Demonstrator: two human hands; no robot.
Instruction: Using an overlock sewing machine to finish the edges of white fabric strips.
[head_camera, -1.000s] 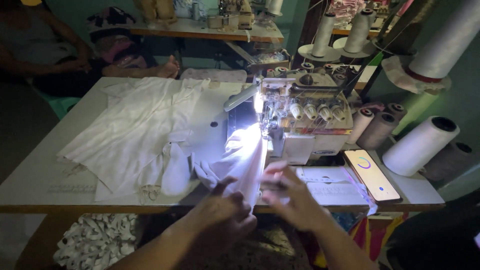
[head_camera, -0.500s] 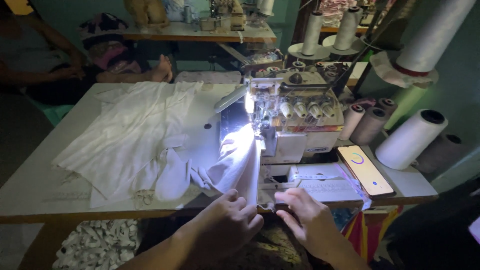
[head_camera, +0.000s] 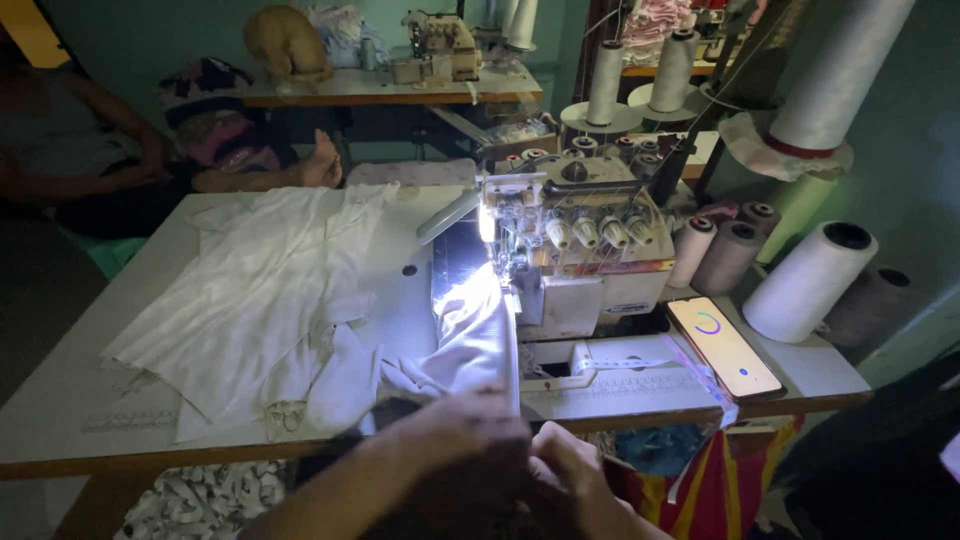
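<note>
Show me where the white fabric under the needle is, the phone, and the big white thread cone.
white fabric (head_camera: 470, 335), head view, on the lit fold beside the machine.
phone (head_camera: 724, 346), head view, middle of its lit screen.
big white thread cone (head_camera: 808, 282), head view, on its side wall.

White fabric strip (head_camera: 478, 340), lit, stretched from overlock machine (head_camera: 575, 250).

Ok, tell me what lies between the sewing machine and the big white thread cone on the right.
In the head view, a lit phone lies flat on the table between the sewing machine and the big white thread cone, with smaller cones standing behind it.
</note>
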